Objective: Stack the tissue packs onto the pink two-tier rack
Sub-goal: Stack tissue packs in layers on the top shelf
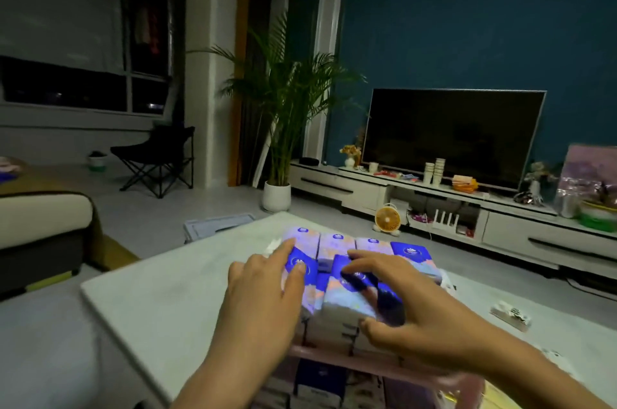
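Several tissue packs [337, 245] in purple, pink and blue wrappers stand packed together on the top tier of the pink rack [374, 363]. More packs [320, 378] show on the tier below. My left hand [263, 295] lies on the left side of the top stack, fingers straight against a blue pack. My right hand [410, 305] spreads over the front packs, fingertips touching a blue one, thumb at the stack's front face.
The rack stands on a white low table [160, 295]. A small patterned packet [510, 315] lies on the table to the right. Beyond are a potted palm [277, 128], a TV cabinet [500, 225] with a television, a folding chair [157, 161] and a sofa [43, 218] at left.
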Tool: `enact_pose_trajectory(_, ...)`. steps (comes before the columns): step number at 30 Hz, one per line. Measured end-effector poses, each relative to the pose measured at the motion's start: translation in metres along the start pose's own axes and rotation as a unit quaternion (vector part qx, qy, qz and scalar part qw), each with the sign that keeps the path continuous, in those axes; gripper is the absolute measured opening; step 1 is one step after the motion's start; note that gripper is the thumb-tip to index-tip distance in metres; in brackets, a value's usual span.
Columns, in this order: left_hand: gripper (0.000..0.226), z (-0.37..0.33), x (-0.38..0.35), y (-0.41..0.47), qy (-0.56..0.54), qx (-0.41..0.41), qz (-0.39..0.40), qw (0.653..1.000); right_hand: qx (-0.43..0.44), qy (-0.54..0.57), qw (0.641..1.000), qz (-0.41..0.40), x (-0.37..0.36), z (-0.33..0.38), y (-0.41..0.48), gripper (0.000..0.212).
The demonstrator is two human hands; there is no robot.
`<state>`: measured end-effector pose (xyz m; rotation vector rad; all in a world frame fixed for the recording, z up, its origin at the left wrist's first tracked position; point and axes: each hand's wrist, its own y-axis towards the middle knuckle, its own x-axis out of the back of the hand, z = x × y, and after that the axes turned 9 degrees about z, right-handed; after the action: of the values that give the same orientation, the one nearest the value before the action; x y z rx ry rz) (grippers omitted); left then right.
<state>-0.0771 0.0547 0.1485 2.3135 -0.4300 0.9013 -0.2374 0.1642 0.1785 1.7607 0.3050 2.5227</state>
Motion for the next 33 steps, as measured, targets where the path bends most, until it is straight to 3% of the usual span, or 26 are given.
enact_pose_trajectory(3, 0.041, 0.000, -0.007, 0.002, 0.117, 0.022, 0.016, 0.993, 0.012, -0.005, 1.000, 0.023, -0.001, -0.001, 0.002, 0.042)
enact_pose_trajectory(7, 0.064, 0.008, -0.012, 0.004, 0.086, -0.037, -0.058, 0.994, 0.018, -0.019, 1.000, -0.002, -0.002, 0.002, 0.001, 0.042)
enact_pose_trajectory(11, 0.042, 0.013, -0.014, 0.007, 0.159, -0.056, -0.078, 0.983, 0.008, -0.002, 1.000, -0.014, -0.005, 0.006, 0.001, 0.040)
enact_pose_trajectory(18, 0.044, 0.014, -0.018, 0.008, 0.173, -0.043, -0.116, 0.977, 0.018, 0.012, 1.000, -0.021, -0.008, 0.009, 0.004, 0.040)
enact_pose_trajectory(29, 0.044, 0.010, -0.016, 0.008, 0.179, -0.033, -0.100, 0.978, 0.023, 0.020, 0.999, -0.039, -0.012, 0.012, 0.004, 0.036)
enact_pose_trajectory(33, 0.054, 0.007, -0.009, 0.005, 0.153, -0.022, -0.052, 0.987, 0.021, 0.024, 0.998, -0.047, -0.014, 0.009, 0.004, 0.033)
